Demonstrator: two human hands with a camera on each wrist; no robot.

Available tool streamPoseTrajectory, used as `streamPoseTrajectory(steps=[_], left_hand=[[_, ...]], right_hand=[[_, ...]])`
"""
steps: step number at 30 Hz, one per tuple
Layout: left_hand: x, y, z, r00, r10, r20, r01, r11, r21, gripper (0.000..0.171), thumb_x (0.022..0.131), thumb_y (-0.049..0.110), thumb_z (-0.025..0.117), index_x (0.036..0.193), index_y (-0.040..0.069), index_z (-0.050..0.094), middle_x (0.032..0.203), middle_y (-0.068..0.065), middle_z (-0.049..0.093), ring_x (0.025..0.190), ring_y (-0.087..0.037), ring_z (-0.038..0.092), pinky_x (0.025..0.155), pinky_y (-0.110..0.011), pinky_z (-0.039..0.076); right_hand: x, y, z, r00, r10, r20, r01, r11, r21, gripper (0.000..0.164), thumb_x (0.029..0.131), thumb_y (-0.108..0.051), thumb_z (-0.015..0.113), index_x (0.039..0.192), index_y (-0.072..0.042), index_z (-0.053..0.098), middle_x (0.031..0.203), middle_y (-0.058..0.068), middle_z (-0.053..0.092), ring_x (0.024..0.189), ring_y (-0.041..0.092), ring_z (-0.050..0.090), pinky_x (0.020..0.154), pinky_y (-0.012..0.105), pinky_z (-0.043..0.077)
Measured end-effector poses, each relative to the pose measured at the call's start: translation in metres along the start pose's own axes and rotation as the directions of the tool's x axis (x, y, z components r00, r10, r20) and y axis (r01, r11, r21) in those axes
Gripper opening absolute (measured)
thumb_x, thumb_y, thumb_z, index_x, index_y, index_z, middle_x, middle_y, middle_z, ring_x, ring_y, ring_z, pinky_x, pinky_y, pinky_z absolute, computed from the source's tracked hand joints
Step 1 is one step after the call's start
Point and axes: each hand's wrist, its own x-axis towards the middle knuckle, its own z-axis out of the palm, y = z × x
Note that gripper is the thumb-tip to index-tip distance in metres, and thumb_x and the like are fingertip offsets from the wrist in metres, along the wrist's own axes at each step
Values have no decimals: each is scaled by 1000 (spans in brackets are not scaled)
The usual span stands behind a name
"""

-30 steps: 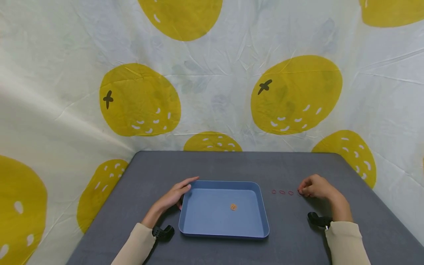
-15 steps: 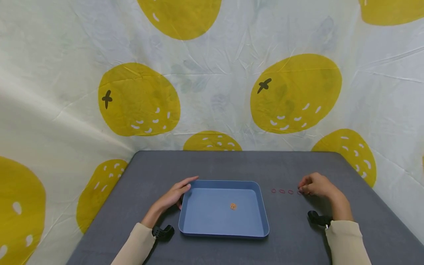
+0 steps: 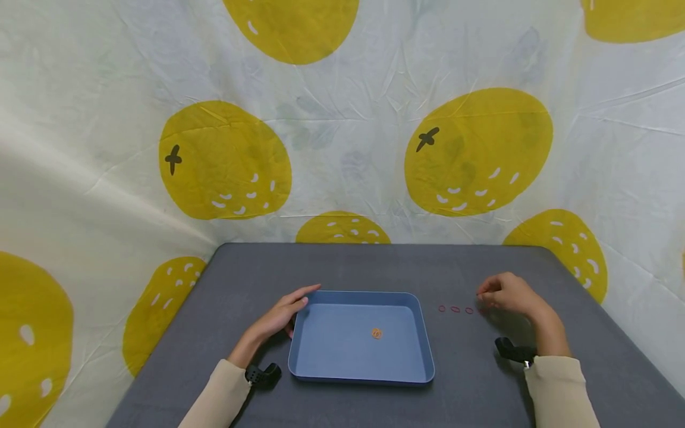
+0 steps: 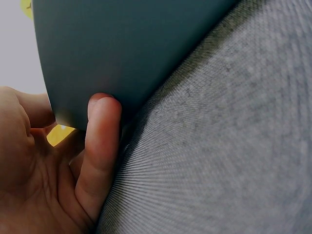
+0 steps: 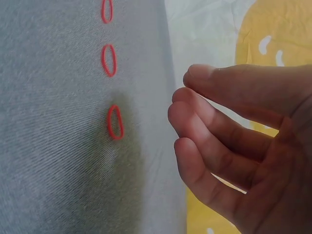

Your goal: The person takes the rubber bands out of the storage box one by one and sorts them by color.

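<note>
At the left end of the blue tray (image 3: 358, 356), my left hand (image 3: 273, 318) grips the wall. In the left wrist view one digit of the left hand (image 4: 100, 151) presses the outer wall of the tray (image 4: 117, 53) low by the table, and another reaches over the rim. My right hand (image 3: 508, 294) is raised over the table with thumb and fingertips pinched, a trace of red at the tips in the head view. The rubber band there is mostly hidden. Beside the right hand (image 5: 234, 131), three red rubber bands (image 5: 115, 122) lie in a row.
A small tan coiled piece (image 3: 377, 334) lies inside the tray, right of its middle. The grey table (image 3: 342, 267) ends at the back against a white curtain (image 3: 353, 172) printed with yellow fruit. Black wrist cameras (image 3: 263, 376) jut out below both hands.
My right hand has lifted and shifted slightly left. The fourth red band, at the right end of the row, has left the table with it. The left hand and tray have not moved.
</note>
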Motion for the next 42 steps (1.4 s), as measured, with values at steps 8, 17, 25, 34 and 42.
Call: streamPoseTrajectory(steps=[8, 17, 25, 34, 42], left_hand=[[-3, 0, -2, 1000, -2, -3, 2, 1000, 0, 47, 114, 33, 38, 161, 32, 38, 166, -13, 34, 126, -34, 56, 51, -40, 58], [-6, 0, -2, 1000, -8, -6, 8, 1000, -8, 47, 114, 29, 37, 161, 30, 37, 166, -15, 33, 128, -34, 55, 51, -40, 58], [-6, -2, -1, 1000, -9, -14, 9, 1000, -9, 47, 114, 31, 37, 161, 30, 38, 166, -14, 34, 121, -32, 59, 50, -38, 57], [-2, 0, 0, 1000, -22, -9, 22, 999, -32, 47, 114, 31, 38, 161, 28, 38, 166, -17, 33, 130, -37, 54, 50, -39, 57], [-1, 2, -2, 1000, -21, -2, 20, 1000, -21, 47, 114, 29, 37, 161, 29, 39, 165, -14, 35, 127, -36, 55, 50, -40, 57]], right_hand=[[0, -16, -4, 999, -44, -14, 43, 999, -29, 19, 95, -12, 72, 104, 4, 75, 89, 8, 74, 76, 16, 60, 64, 28, 51], [-1, -35, -7, 994, -102, -32, 100, 994, -46, 20, 97, -14, 71, 106, 3, 76, 94, 11, 76, 77, 15, 63, 64, 29, 52], [-1, -49, -7, 995, -102, -25, 100, 993, -54, 21, 98, -15, 70, 108, 3, 76, 97, 13, 76, 80, 19, 65, 67, 31, 53], [-3, -64, -5, 992, -122, -21, 121, 991, -57, 15, 99, -15, 69, 106, -4, 77, 98, 10, 76, 83, 23, 67, 70, 35, 54], [-3, -80, 0, 987, -159, -31, 156, 985, -67, 14, 98, -15, 70, 104, -5, 77, 97, 9, 77, 80, 19, 67, 69, 34, 54]])
